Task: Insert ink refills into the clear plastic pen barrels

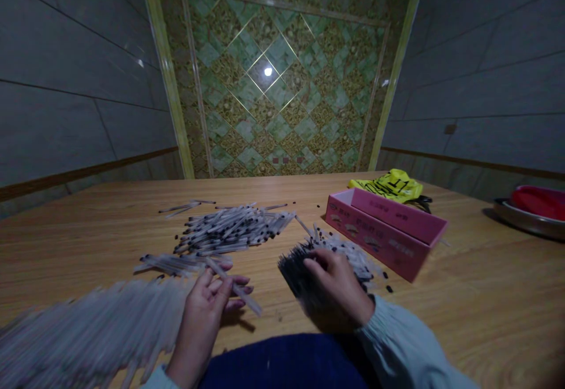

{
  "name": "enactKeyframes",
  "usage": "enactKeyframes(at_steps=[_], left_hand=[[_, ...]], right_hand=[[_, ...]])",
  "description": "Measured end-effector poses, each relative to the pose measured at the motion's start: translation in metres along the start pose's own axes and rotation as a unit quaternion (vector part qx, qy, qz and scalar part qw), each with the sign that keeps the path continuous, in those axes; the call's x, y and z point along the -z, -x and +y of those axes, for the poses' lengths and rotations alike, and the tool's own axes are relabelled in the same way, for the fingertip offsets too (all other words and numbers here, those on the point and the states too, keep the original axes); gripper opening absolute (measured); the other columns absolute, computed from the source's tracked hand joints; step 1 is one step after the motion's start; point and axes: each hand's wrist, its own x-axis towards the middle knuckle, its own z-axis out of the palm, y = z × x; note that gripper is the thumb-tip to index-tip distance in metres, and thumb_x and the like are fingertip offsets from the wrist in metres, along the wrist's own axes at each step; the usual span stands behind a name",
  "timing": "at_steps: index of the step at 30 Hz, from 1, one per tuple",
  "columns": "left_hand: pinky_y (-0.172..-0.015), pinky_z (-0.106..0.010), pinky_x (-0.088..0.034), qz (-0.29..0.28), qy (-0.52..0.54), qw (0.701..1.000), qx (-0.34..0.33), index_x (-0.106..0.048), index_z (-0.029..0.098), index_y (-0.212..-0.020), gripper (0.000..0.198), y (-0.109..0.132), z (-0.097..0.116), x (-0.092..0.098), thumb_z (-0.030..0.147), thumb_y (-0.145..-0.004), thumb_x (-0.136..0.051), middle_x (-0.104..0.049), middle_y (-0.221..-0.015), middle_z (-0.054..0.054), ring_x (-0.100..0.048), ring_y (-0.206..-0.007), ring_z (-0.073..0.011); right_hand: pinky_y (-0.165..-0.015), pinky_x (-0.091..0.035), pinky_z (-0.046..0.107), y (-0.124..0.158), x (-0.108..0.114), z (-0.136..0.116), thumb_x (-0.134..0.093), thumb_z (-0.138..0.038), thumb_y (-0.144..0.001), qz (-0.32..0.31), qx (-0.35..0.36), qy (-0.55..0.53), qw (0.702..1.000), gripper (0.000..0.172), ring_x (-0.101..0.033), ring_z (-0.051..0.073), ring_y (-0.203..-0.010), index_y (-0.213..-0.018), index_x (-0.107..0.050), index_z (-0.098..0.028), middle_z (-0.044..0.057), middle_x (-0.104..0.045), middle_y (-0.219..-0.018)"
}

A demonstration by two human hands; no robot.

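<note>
My left hand [212, 298] pinches one thin clear pen tube [236, 288] that points toward the lower right above the wooden table [485, 295]. My right hand [338, 280] is closed around a thick bundle of thin dark refills [298, 271], their ends facing left. A blurred pile of clear tubes [88, 324] lies by my left forearm. A loose heap of tubes with dark ends [229, 230] sits beyond both hands. More pale tubes [353, 253] lie behind my right hand.
An open pink cardboard box [388, 233] stands to the right of the heaps, with a yellow printed bag [388, 186] behind it. A metal dish holding something red [534, 209] is at the far right edge. Small dark bits dot the tabletop.
</note>
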Motion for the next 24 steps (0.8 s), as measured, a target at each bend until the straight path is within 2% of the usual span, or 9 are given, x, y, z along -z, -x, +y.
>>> enactKeyframes(at_steps=[2,5,8,10,12,14,20,22,24], left_hand=[[-0.059,-0.031,-0.054,-0.018,0.018,1.0,0.011,-0.043,0.021,-0.101,0.038,0.001,-0.002,-0.002,0.038,-0.073,-0.062,-0.07,-0.079,-0.003,-0.069,-0.074,-0.0223],[-0.059,-0.032,-0.054,-0.054,0.033,0.998,0.024,-0.043,0.021,-0.098,0.036,0.003,-0.003,-0.005,0.036,-0.072,-0.065,-0.069,-0.074,-0.003,-0.068,-0.072,-0.022],[-0.056,-0.029,-0.052,-0.087,0.035,0.995,0.031,-0.044,0.02,-0.093,0.033,0.006,-0.003,-0.008,0.035,-0.072,-0.065,-0.068,-0.07,-0.003,-0.068,-0.069,-0.0212],[-0.054,-0.027,-0.051,-0.095,0.036,0.994,0.037,-0.046,0.019,-0.09,0.033,0.007,-0.002,-0.011,0.034,-0.07,-0.067,-0.068,-0.068,-0.003,-0.067,-0.065,-0.0204],[-0.054,-0.028,-0.051,-0.085,0.04,0.995,0.045,-0.047,0.019,-0.088,0.034,0.009,-0.001,-0.013,0.034,-0.067,-0.069,-0.067,-0.065,-0.002,-0.067,-0.063,-0.0203],[-0.055,-0.029,-0.052,-0.066,0.045,0.995,0.052,-0.047,0.019,-0.087,0.036,0.011,0.0,-0.014,0.034,-0.065,-0.071,-0.067,-0.063,-0.002,-0.067,-0.062,-0.0205],[-0.055,-0.03,-0.053,-0.048,0.046,0.996,0.063,-0.049,0.018,-0.084,0.038,0.017,0.006,-0.018,0.035,-0.06,-0.074,-0.067,-0.061,-0.002,-0.068,-0.061,-0.0219],[-0.055,-0.031,-0.053,-0.047,0.043,0.996,0.064,-0.049,0.019,-0.083,0.038,0.017,0.007,-0.02,0.035,-0.059,-0.074,-0.067,-0.06,-0.002,-0.067,-0.06,-0.0219],[-0.055,-0.031,-0.053,-0.043,0.033,0.997,0.063,-0.05,0.019,-0.082,0.038,0.017,0.008,-0.022,0.037,-0.058,-0.074,-0.067,-0.06,-0.002,-0.067,-0.06,-0.0216]], right_hand=[[-0.061,-0.043,0.025,0.016,-0.025,-0.014,-0.051,-0.05,-0.078,-0.124,-0.028,-0.219,0.967,0.042,-0.06,0.016,-0.07,-0.089,-0.063,-0.011,0.008,-0.065,-0.078],[-0.042,-0.039,0.02,0.036,-0.058,-0.028,-0.047,-0.064,-0.074,-0.313,-0.125,-0.437,0.834,0.062,-0.058,0.013,-0.054,-0.095,-0.06,-0.008,0.009,-0.063,-0.077],[-0.036,-0.038,0.019,0.044,-0.07,-0.029,-0.05,-0.064,-0.072,-0.393,-0.189,-0.522,0.733,0.064,-0.052,0.009,-0.042,-0.089,-0.062,-0.004,0.008,-0.06,-0.066],[-0.033,-0.034,0.017,0.045,-0.068,-0.026,-0.057,-0.057,-0.072,-0.424,-0.212,-0.549,0.689,0.055,-0.043,0.005,-0.035,-0.082,-0.062,-0.003,0.002,-0.053,-0.055],[-0.031,-0.028,0.015,0.044,-0.065,-0.022,-0.064,-0.047,-0.072,-0.432,-0.221,-0.572,0.661,0.042,-0.035,0.003,-0.033,-0.078,-0.061,-0.005,-0.003,-0.046,-0.05],[-0.031,-0.023,0.014,0.044,-0.063,-0.02,-0.067,-0.04,-0.07,-0.418,-0.22,-0.584,0.66,0.034,-0.032,0.002,-0.033,-0.075,-0.061,-0.007,-0.005,-0.045,-0.049],[-0.029,-0.024,0.016,0.048,-0.068,-0.023,-0.069,-0.042,-0.065,-0.363,-0.213,-0.543,0.727,0.036,-0.033,0.003,-0.029,-0.07,-0.064,-0.006,-0.003,-0.05,-0.044],[-0.03,-0.025,0.017,0.048,-0.067,-0.025,-0.069,-0.046,-0.063,-0.35,-0.206,-0.513,0.756,0.039,-0.034,0.004,-0.029,-0.068,-0.064,-0.007,-0.003,-0.05,-0.042],[-0.032,-0.025,0.018,0.048,-0.066,-0.028,-0.067,-0.048,-0.062,-0.331,-0.188,-0.458,0.803,0.04,-0.033,0.005,-0.029,-0.065,-0.064,-0.009,-0.003,-0.049,-0.042]])
